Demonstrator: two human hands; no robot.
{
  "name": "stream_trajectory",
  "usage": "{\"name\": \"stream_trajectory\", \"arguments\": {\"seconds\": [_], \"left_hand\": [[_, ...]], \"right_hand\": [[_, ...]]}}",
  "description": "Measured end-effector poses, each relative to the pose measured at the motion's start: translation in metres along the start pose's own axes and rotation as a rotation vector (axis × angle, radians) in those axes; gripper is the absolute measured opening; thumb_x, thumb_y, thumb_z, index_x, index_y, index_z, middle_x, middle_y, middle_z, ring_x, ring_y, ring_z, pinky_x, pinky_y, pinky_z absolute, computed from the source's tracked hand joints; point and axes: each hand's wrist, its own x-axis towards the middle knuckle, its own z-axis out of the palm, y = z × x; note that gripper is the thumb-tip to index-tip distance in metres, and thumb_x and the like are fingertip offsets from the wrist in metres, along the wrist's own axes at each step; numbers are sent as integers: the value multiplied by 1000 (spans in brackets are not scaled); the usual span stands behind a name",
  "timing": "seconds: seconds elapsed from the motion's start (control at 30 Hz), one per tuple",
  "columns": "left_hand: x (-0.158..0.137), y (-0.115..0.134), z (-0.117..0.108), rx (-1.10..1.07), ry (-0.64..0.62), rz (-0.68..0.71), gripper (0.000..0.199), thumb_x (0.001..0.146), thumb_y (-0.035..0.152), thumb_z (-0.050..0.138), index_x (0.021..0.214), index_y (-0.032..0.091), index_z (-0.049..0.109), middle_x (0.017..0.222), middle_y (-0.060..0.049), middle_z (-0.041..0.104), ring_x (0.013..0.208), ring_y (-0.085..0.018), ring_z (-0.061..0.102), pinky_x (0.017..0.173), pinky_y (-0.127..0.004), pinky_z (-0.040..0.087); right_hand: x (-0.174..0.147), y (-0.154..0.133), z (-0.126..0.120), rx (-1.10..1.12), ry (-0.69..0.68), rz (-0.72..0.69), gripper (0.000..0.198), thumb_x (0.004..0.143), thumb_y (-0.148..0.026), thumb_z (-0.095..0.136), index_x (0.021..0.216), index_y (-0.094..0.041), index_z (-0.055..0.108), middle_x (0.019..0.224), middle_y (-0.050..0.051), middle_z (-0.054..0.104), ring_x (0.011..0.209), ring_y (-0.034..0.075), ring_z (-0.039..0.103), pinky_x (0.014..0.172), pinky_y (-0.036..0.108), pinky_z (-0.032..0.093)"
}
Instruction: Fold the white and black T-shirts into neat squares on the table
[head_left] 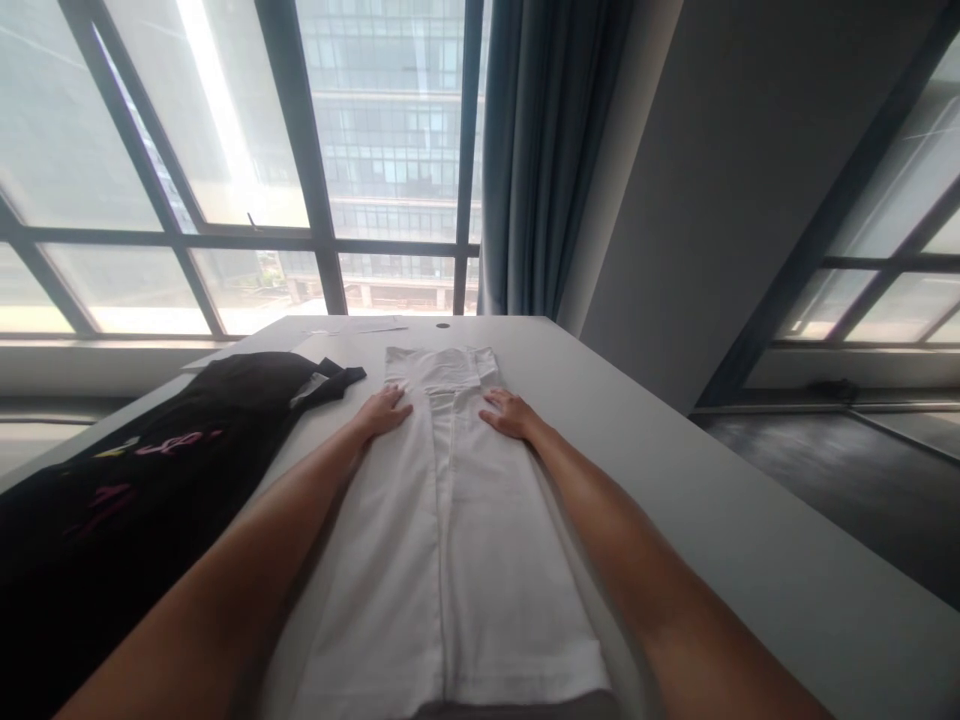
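White trousers [495, 520] lie spread lengthwise on the white table, the waistband [439, 368] at the far end and the leg hems towards me. On the left edge, just below the waistband, my left hand [382, 412] rests with its fingers stretched out on the cloth. My right hand [508, 412] lies at the opposite edge at about the same height, its fingers also extended over the fabric. Neither hand grips the cloth as far as I can see. Small creases run down the middle between the two legs.
A black T-shirt [195, 440] with coloured print lies left of the trousers. Paper sheets [379, 325] and a round cable hole [443, 325] are at the table's [660, 500] far end. Beyond stand windows, a blue curtain [555, 160] and a grey pillar [720, 180].
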Motion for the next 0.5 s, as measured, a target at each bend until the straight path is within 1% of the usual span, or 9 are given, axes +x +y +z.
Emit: {"name": "stream_trajectory", "arguments": {"seconds": [0.07, 0.13, 0.2, 0.27, 0.33, 0.4, 0.5], "left_hand": [[-25, -2, -2, 7, -22, 17, 67, 92, 52, 40, 148, 16, 42, 162, -10, 27, 150, -24, 22, 119, -40, 22], [-50, -1, -4, 16, -47, 27, 71, 93, 57, 36, 151, 18, 38, 163, -10, 23, 151, -26, 18, 120, -47, 18], [-74, 3, -6, 35, -83, 29, 75, 93, 61, 32, 154, 17, 32, 164, -11, 19, 151, -27, 15, 119, -52, 14], [-97, 8, -8, 61, -130, 25, 78, 93, 62, 27, 156, 15, 25, 165, -12, 14, 152, -27, 12, 119, -54, 11], [-121, 13, -10, 85, -164, 23, 80, 94, 63, 23, 157, 14, 22, 165, -12, 11, 152, -27, 9, 119, -55, 10], [-145, 19, -12, 103, -175, 29, 80, 94, 63, 21, 157, 14, 21, 165, -13, 9, 152, -27, 9, 119, -55, 10], [-183, 26, -16, 113, -179, 55, 78, 95, 61, 21, 157, 13, 21, 165, -14, 9, 152, -28, 9, 118, -54, 11]], "right_hand": [[-14, -5, -1, -26, -33, 11, 58, 93, -49, 51, 141, -16, 54, 155, 12, 40, 143, 24, 35, 119, 38, 20], [-30, -11, -2, -53, -77, 32, 61, 95, -52, 47, 145, -18, 48, 158, 11, 34, 146, 25, 30, 120, 43, 16], [-48, -17, -2, -84, -117, 48, 63, 96, -54, 43, 150, -20, 41, 161, 10, 28, 149, 26, 23, 120, 49, 13], [-68, -23, -3, -111, -149, 60, 65, 98, -55, 39, 153, -21, 35, 163, 9, 23, 150, 25, 18, 120, 52, 10], [-88, -28, -5, -128, -171, 73, 66, 98, -56, 36, 154, -21, 31, 164, 8, 20, 151, 24, 16, 120, 54, 9], [-107, -33, -9, -131, -183, 86, 66, 99, -56, 34, 155, -21, 30, 164, 8, 19, 151, 24, 16, 120, 55, 9], [-134, -39, -16, -111, -182, 98, 66, 100, -56, 32, 154, -17, 32, 163, 11, 20, 150, 26, 17, 119, 55, 10]]}}
